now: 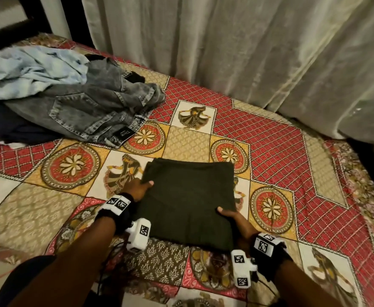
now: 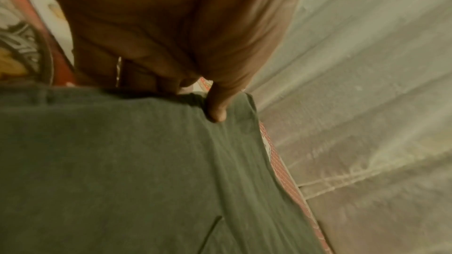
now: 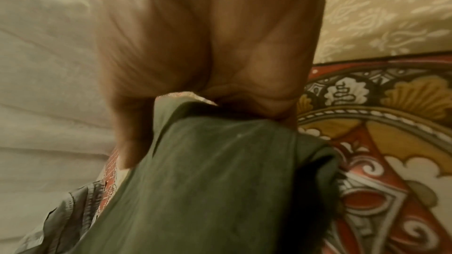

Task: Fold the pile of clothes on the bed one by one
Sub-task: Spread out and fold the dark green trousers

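While the dark green garment [image 1: 188, 200] lies already folded into a near square on the bed [image 1: 281, 151], the left hand [image 1: 137, 187] pinches its left edge and the right hand [image 1: 232, 218] its near right corner. Its slightly longer axis runs away from the person. An unfolded pile [image 1: 70, 94], with grey jeans [image 1: 97, 107], waits far left.

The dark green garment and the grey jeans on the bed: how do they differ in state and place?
The dark green garment is folded into a flat rectangle; the grey jeans lie crumpled. The green garment is near the person, gripped at its edges by the left hand and the right hand; no hand touches the jeans, farther away on the left. Both rest on the patterned bedspread.
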